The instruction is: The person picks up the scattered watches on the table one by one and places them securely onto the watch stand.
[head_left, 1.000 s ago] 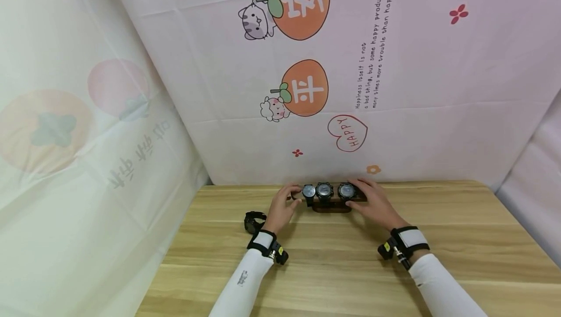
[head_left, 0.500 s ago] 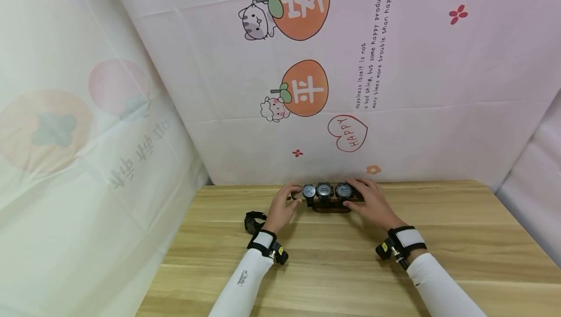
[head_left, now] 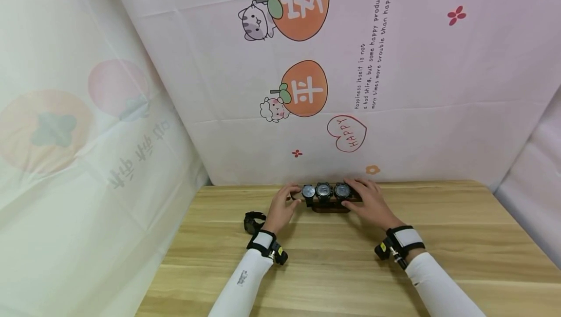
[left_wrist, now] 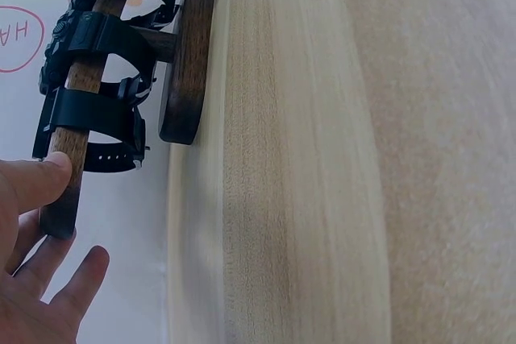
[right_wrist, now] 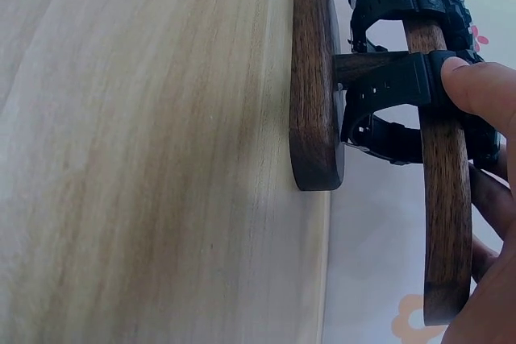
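Observation:
A dark wooden watch stand [right_wrist: 446, 207] stands near the table's back edge, its bar raised on a post above a flat base [left_wrist: 189, 62]. Three black-strapped wristwatches hang side by side round the bar: the left watch [head_left: 308, 191], the middle watch [head_left: 324, 190] and the right watch [head_left: 343, 190]. My left hand [head_left: 279, 212] pinches the bar's left end, thumb on the near face and a finger behind. My right hand [head_left: 371, 205] holds the right watch, its thumb pressing the strap [right_wrist: 439, 78] where it crosses the bar; the fingers behind are partly hidden.
Another black wristwatch [head_left: 253, 222] lies on the wooden table [head_left: 333, 273], left of my left wrist. A white printed cloth [head_left: 228, 88] hangs just behind the table's back edge, with more cloth at both sides.
My right hand has slid the right watch leftward along the bar, closing the gap to the middle watch. My left hand has stayed at the bar's left end.

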